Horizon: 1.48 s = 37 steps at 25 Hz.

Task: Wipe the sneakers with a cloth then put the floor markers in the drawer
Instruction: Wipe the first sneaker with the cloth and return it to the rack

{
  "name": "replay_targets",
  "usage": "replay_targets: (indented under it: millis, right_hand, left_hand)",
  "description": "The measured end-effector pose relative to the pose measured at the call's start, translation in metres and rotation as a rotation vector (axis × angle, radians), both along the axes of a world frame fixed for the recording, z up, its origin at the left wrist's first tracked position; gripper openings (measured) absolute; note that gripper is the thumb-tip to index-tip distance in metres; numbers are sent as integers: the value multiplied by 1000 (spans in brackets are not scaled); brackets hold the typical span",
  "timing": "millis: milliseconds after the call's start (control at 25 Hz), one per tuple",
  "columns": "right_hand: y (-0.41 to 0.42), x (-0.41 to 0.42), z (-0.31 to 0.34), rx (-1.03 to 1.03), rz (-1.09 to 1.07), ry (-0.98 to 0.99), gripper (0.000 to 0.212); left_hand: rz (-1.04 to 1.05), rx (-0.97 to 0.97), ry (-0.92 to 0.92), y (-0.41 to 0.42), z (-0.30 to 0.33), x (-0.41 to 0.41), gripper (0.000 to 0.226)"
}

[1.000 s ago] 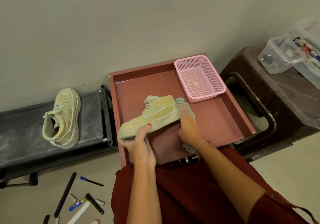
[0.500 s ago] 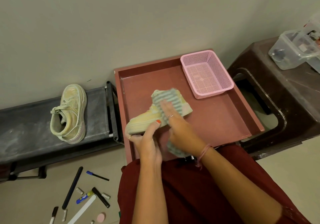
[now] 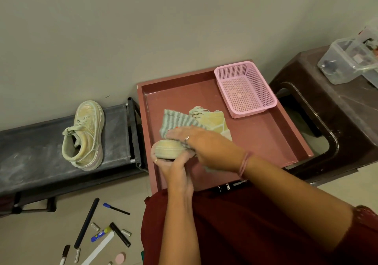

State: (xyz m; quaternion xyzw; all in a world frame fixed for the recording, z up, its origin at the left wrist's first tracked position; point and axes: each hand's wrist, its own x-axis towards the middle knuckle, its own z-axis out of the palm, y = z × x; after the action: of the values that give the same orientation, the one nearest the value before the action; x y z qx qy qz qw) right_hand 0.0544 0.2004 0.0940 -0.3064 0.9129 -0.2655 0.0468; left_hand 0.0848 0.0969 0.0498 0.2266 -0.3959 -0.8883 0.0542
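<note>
My left hand [image 3: 176, 167] grips the toe of a pale yellow sneaker [image 3: 214, 121] held over the open red drawer [image 3: 266, 133]. My right hand [image 3: 206, 144] presses a green-striped cloth [image 3: 178, 120] flat against the sneaker's side. The second sneaker [image 3: 86, 133] lies on a low black bench [image 3: 30, 148] at the left. Several markers [image 3: 119, 234] and pens lie scattered on the floor at the bottom left.
A pink mesh basket [image 3: 245, 89] sits in the drawer's far right corner. A dark brown stool [image 3: 337, 117] stands to the right, with clear plastic boxes [image 3: 345, 60] on it. A wall runs behind everything. My red clothing fills the lower middle.
My right hand has slid the cloth from the sneaker's heel along its side toward the toe. My left hand has turned the toe toward me.
</note>
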Motion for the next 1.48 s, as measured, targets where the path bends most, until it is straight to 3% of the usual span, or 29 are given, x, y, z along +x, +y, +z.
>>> replay_targets:
  millis: [160,400,480,560,720,840,960,1040,1200,1280,1360,1480]
  right_hand:
    - [31,-41,-10,327,-212,121,46]
    - [11,-13,13,136,-32,-14,43]
    - [30,-18,-4,260,-77,124,43]
    - [38,-23,-15,366,-178,99,45]
    - [34,-24,-14,349,-235,-21,53]
    - [29,-27,-5,309,-312,-15,41]
    - [12,-28,0,379,-201,70,25]
    - [15,-28,5,356,-110,47,31]
    - [44,-42,4,423,-150,245,36]
    - [27,-41,16,527,-98,147,31]
    - [9,-34,29,429,-36,36,25]
    - [28,-35,14,488,-69,160,26]
  left_hand:
    - [-69,-62,60,1,1,1,83]
    - [-87,-92,64,0,4,2,79]
    - [-89,-88,78,1,5,2,81]
    - [-90,-90,78,1,6,2,82]
    - [-86,-97,70,2,8,2,81]
    - [-115,-122,73,2,10,4,80]
    - [-119,-124,52,1,11,5,79]
    - [-116,-113,61,1,12,5,78]
    - [-135,-134,91,3,12,5,79]
    - [-136,-144,83,3,13,5,78]
    - [-139,-161,76,1,12,5,78]
    - [-154,-172,97,3,12,5,77]
